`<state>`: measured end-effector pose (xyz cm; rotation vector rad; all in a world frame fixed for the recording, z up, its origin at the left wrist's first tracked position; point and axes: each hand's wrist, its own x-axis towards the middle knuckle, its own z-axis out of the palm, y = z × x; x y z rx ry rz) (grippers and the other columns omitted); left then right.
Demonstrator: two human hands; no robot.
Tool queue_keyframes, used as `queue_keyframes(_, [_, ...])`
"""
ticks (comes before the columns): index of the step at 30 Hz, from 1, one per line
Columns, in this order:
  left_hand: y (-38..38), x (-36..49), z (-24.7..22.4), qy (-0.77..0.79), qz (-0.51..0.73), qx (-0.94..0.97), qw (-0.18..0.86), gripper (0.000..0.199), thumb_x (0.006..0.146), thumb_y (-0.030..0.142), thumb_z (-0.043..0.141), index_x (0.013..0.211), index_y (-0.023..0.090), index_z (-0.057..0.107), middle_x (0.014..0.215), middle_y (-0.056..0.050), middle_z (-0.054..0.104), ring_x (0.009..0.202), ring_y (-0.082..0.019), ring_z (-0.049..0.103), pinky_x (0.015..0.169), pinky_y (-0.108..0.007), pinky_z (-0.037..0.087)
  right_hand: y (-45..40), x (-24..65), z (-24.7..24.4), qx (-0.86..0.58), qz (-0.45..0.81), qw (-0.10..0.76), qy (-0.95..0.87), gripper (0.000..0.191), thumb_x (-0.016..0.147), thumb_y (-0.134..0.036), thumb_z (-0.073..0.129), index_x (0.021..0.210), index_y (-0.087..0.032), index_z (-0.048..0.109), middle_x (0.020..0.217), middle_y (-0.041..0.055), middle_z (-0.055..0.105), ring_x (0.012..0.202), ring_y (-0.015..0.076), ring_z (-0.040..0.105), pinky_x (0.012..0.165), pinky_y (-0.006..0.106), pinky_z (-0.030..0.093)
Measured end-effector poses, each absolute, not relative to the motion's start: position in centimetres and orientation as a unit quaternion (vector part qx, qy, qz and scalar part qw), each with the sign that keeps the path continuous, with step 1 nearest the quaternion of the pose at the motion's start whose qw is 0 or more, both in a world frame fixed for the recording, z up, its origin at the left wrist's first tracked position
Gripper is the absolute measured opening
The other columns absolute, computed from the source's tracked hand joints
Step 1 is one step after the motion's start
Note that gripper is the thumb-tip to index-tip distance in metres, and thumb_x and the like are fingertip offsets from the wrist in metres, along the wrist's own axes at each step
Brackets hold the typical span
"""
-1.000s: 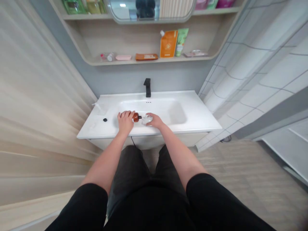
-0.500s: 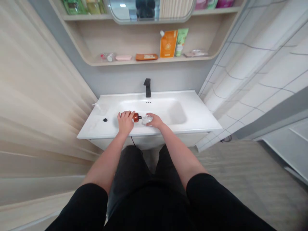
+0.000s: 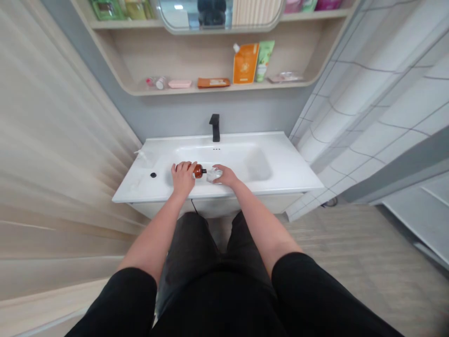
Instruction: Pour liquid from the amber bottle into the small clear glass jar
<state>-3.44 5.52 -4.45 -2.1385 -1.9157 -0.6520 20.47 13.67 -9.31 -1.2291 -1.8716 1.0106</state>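
Over the sink (image 3: 280,175), the left hand (image 3: 183,180) has its fingers closed round the end of a brown bottle (image 3: 199,171), held level. The right hand (image 3: 226,176), fingers loosely curved, rests on a clear piece (image 3: 214,175), perhaps a pump head, just beside the bottle's neck.

No wording can be read here: the orange pouch (image 3: 245,63), the green tube (image 3: 264,61) and the orange packet (image 3: 213,83) on the wooden shelf (image 3: 217,89), and the amber bottle (image 3: 199,171) at the basin, carry only printing too small and blurred to make out.
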Motion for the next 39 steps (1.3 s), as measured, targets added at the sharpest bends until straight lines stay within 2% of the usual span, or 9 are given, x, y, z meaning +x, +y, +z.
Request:
queue_keyframes(10, [5.73, -3.49, -4.79, -0.642, -0.229, -0.724, 0.107, 0.06, 0.099, 0.016, 0.053, 0.155, 0.029, 0.066, 0.152, -0.016, 0.068, 0.146, -0.039, 0.054, 0.133, -0.066, 0.021, 14.11, 20.54, -9.9, -0.468, 0.381, 0.335, -0.724, 0.082, 0.056, -0.022, 0.1, 0.135, -0.028, 0.076, 0.123, 0.0012, 0.08, 0.113, 0.0284, 0.075, 0.112, 0.044, 0.057])
queue_keyframes(21, [5.93, -3.65, -5.16, -0.635, -0.237, -0.726, 0.116, 0.06, 0.098, 0.015, 0.053, 0.155, 0.029, 0.067, 0.15, -0.016, 0.069, 0.144, -0.039, 0.055, 0.132, -0.066, 0.021, 14.05, 20.71, -9.69, -0.457, 0.381, 0.342, -0.728, 0.08, 0.056, -0.021, 0.098, 0.133, -0.027, 0.077, 0.131, 0.0028, 0.079, 0.122, 0.0309, 0.073, 0.116, 0.045, 0.054])
queue_keyframes(39, [5.81, -3.52, -4.95, -0.631, -0.241, -0.728, 0.116, 0.061, 0.097, 0.014, 0.053, 0.154, 0.029, 0.068, 0.15, -0.017, 0.069, 0.144, -0.04, 0.055, 0.132, -0.068, 0.022, 13.73, 20.68, -9.36, -0.46, 0.39, 0.348, -0.718, 0.079, 0.055, -0.02, 0.097, 0.131, -0.029, 0.077, 0.128, 0.0011, 0.079, 0.122, 0.0313, 0.073, 0.117, 0.047, 0.054])
